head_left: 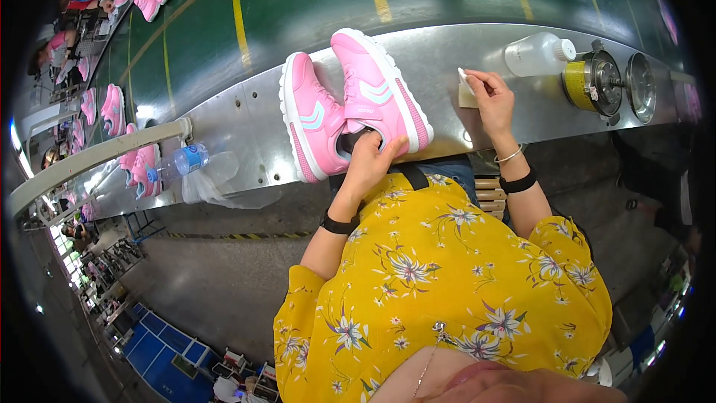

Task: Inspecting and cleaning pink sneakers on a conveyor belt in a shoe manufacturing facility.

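Observation:
Two pink sneakers with white soles and pale blue stripes stand side by side on the metal ledge. My left hand (371,160) is closed on the heel of the right-hand sneaker (379,89), fingers inside its opening and thumb along the outer side. The left-hand sneaker (307,116) leans close to it, toes pointing away from me. To the right, my right hand (492,101) pinches a small white scrap (464,77), perhaps cloth or paper, between thumb and fingertips. Just under it is a cream-coloured square (468,97); whether it is part of the scrap I cannot tell.
Right of my hand, a white plastic bottle (531,55) lies beside a yellow-labelled metal can (589,83) and a round metal lid (640,88). A water bottle (183,160) and clear plastic bag (212,183) lie left, near a curved rail (112,151). The green belt (313,0) runs beyond.

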Demonstrator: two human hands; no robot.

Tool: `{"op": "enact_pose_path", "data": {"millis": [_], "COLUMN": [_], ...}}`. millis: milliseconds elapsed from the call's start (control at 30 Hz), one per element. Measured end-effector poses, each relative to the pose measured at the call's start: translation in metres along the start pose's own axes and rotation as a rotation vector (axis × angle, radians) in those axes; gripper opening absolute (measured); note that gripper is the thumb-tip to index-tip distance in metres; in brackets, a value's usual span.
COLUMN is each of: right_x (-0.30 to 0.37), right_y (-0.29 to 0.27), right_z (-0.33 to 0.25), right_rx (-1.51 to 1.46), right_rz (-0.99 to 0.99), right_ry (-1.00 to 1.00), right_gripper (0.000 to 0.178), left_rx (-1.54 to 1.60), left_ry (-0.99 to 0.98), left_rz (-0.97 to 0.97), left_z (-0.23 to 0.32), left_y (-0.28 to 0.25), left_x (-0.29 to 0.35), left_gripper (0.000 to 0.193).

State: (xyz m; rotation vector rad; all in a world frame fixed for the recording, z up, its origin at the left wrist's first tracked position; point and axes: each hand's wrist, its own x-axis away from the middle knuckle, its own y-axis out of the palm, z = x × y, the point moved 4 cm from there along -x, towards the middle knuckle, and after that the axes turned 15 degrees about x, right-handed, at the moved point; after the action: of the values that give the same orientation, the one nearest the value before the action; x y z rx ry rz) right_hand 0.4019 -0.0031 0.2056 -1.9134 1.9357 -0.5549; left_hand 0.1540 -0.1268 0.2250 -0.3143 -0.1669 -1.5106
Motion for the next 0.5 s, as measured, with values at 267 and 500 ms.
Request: {"op": "enact_pose_path", "data": {"millis": [267,500], "right_x": [-0.008,-0.006], "right_y": [-0.033,-0.039], "right_z": [-0.001,-0.005], "right_rx": [0.269,0.681], "right_rz": [0.174,0.196], "right_ry": [-0.149,-0.378], "right_gripper": [0.011,0.027], "left_rx": [-0.257,-0.099], "left_ry": [0.221,0.104], "left_rz": [-0.041,0.225], "left_z": [0.031,0.043], "left_y": [-0.008,-0.070], "left_x": [0.018,0.038], "left_gripper": [0.027,0.018]}}
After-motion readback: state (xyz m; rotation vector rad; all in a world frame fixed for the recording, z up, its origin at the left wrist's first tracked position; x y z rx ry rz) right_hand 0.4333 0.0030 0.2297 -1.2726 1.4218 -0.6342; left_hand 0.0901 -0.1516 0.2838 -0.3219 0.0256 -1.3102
